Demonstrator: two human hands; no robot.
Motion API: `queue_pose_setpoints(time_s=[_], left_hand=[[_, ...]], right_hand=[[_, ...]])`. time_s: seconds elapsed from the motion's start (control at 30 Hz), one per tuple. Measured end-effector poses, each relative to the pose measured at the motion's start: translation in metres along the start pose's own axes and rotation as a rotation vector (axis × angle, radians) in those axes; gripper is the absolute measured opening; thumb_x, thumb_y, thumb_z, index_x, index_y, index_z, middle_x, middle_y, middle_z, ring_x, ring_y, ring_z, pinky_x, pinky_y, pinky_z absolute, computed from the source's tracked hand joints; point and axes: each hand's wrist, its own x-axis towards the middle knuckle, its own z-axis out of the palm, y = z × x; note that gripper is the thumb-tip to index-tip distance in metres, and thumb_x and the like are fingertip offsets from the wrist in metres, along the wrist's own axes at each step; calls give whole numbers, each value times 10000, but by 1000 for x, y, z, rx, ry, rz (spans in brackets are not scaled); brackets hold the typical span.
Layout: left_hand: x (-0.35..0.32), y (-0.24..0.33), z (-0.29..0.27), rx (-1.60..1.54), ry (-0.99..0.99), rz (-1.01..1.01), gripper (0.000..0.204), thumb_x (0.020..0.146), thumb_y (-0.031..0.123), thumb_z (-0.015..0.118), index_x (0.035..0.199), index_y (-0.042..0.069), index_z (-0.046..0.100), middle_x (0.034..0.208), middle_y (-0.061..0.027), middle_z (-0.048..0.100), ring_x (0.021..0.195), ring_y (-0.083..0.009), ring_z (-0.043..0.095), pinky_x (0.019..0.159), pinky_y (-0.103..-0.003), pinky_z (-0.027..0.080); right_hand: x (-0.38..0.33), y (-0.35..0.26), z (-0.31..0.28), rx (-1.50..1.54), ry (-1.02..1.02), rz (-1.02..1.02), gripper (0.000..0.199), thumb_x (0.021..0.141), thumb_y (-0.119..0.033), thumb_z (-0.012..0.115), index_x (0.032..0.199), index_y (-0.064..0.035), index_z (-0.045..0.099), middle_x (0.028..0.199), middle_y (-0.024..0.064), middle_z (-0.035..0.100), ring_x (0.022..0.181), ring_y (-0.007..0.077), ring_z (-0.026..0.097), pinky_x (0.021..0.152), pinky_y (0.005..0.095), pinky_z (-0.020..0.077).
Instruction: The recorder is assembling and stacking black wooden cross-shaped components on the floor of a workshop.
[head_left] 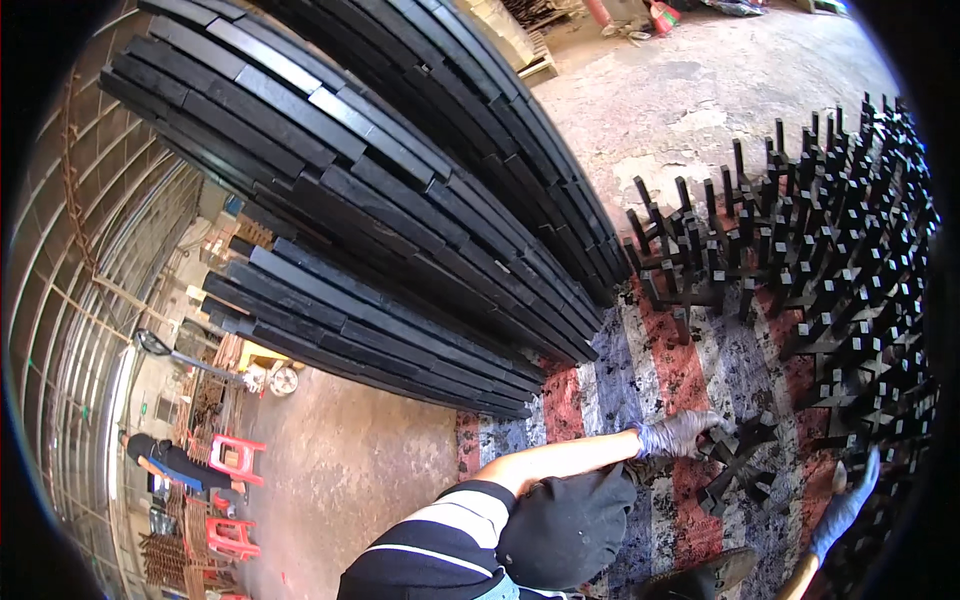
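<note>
Fingers [712,421] of left hand [678,433] and right hand [843,510]: cannot tell if clamped. Between them, a black bar [737,470] points lengthwise up-right.

Could squeeze along the striped sheet [622,370], tbh, between the black bar stacks [400,205] and the upright black pieces [850,265]. Walled off to the upper left, jammed tight on the right, cluttered midway by a loose black pile [733,468].
</note>
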Motion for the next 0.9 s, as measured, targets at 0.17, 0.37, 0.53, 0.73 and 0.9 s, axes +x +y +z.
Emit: queue_pose_setpoints(time_s=[0.17,0.37,0.53,0.73,0.9], left_hand=[[-11,19,-8,-68,197,-96,639,665,367,735,1178,115,448,1005,-96,555,929,-232,566,817,-325,454],[-12,14,-2,-28,117,-163,655,634,361,749,1141,86,440,1023,-124,514,955,-264,537,824,-345,439],[0,1,21,-106,126,-64,684,590,331,775,1123,48,452,1020,-137,525,986,-274,517,865,-353,422],[-18,8,-19,-168,244,-237,542,660,161,737,1135,66,494,1100,-124,522,1035,-236,501,873,-336,429],[-9,18,-16,-39,259,-198,567,605,139,772,1107,92,513,1061,-82,594,986,-211,572,865,-312,456]], right_hand=[[16,38,0,-99,-48,114,341,832,-161,594,1110,-2,478,1072,118,522,981,221,488,869,298,376],[2,24,-14,-30,-132,276,350,830,-161,599,1095,28,473,1017,125,546,907,210,515,844,293,411],[-24,76,-47,549,-126,378,271,880,-178,376,1026,5,513,964,102,583,831,201,568,770,301,459],[-12,-75,-89,315,267,388,152,809,-21,554,959,-4,537,968,80,588,890,168,552,857,286,422],[-30,-105,-135,557,272,15,281,773,-274,654,841,-57,489,777,59,545,772,183,558,623,262,451]])
